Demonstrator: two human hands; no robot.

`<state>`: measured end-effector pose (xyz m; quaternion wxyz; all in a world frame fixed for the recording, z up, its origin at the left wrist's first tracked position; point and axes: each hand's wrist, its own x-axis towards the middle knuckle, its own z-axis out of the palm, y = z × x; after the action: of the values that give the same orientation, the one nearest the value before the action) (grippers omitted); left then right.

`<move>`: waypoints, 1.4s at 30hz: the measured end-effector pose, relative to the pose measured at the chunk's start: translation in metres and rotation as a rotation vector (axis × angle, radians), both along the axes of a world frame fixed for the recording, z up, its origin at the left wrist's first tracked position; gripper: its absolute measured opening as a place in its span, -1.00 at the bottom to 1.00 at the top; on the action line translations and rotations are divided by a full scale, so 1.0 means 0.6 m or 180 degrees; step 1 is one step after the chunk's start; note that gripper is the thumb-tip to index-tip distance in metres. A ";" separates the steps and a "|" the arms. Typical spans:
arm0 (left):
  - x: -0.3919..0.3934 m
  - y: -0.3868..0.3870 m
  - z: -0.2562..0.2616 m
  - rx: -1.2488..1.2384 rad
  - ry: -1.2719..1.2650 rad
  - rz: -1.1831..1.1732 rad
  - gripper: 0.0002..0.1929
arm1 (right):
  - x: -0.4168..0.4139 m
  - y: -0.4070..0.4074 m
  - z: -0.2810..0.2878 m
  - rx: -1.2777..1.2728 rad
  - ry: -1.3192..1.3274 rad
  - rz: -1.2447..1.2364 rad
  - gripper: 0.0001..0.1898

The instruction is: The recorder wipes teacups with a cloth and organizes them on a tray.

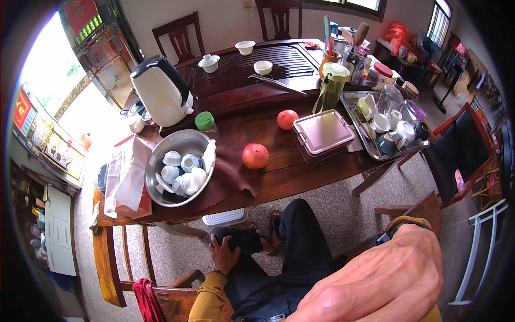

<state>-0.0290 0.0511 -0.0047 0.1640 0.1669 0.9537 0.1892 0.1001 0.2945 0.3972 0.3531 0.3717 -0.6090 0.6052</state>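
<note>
My left hand [225,253] rests on my left knee with fingers apart. Raised close to the camera, my right hand [378,277] shows its back; its fingertips run out of the frame, so I cannot see whether it holds anything. Before me on the wooden table [281,179], two round red fruits [255,156] sit apart from each other. A metal bowl [151,173] at the left holds several small cups [173,158] and a white cloth-like item. Right of the fruits is a lidded pinkish box [323,131]. A steel tray [364,139] carries cups and a small pitcher.
A white electric kettle [159,94] stands behind the bowl, near a green-lidded jar [204,120]. White teaware, including a lidded gaiwan [209,63], is on the slatted tea tray [225,86] with metal tongs [277,84]. A green tumbler [332,86] stands upright. Wooden chairs [458,153] surround the table.
</note>
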 end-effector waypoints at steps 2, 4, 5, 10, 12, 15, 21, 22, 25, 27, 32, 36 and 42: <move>0.000 0.000 -0.002 -0.0014 0.0006 -0.0004 -0.38 | 0.001 -0.002 0.007 -0.0165 -0.0100 -0.0040 -0.67; -0.001 0.000 -0.003 -0.0012 0.0000 -0.0002 -0.37 | -0.002 0.003 0.029 -0.0218 -0.0182 -0.0008 -0.67; -0.001 0.000 -0.003 -0.0004 -0.0011 0.0002 -0.37 | -0.003 0.003 0.030 -0.0194 -0.0174 0.0014 -0.67; -0.001 0.000 -0.002 0.0010 0.0011 -0.0022 -0.36 | -0.003 0.007 0.019 0.0014 -0.0162 0.0106 -0.68; 0.000 -0.002 -0.004 0.0018 0.0044 -0.0031 -0.36 | -0.002 0.008 0.018 0.0078 -0.0172 0.0140 -0.68; -0.001 -0.003 -0.008 0.0023 0.0029 -0.0027 -0.36 | -0.002 0.012 0.017 0.0184 -0.0176 0.0184 -0.69; -0.002 0.000 -0.004 0.0001 -0.0036 -0.0007 -0.36 | 0.004 0.015 0.016 0.0311 -0.0195 0.0166 -0.70; -0.002 0.002 -0.005 0.0014 -0.0031 -0.0022 -0.36 | 0.007 0.010 0.016 0.0194 -0.0219 0.0106 -0.70; -0.002 0.001 -0.011 0.0037 -0.0039 -0.0029 -0.36 | 0.009 0.006 0.014 0.0071 -0.0367 0.0145 -0.66; 0.002 -0.026 -0.014 0.0010 -0.0072 0.0119 -0.36 | -0.008 0.061 0.021 0.0673 -0.0771 0.0929 -0.55; -0.003 0.014 -0.006 0.0061 -0.0057 -0.0035 -0.36 | 0.002 0.070 0.052 0.0647 -0.0966 0.0504 -0.52; -0.002 -0.014 -0.035 0.0033 0.0104 0.0033 -0.37 | -0.025 0.074 0.042 0.0581 -0.1056 0.0556 -0.36; -0.006 -0.016 -0.057 -0.0026 0.0423 -0.0132 -0.33 | -0.021 0.107 0.028 0.1209 -0.1686 0.1003 -0.15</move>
<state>-0.0326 0.0418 -0.0388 0.1049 0.1981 0.9596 0.1703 0.0877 0.3588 0.4137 0.0102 0.3503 -0.7162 0.6035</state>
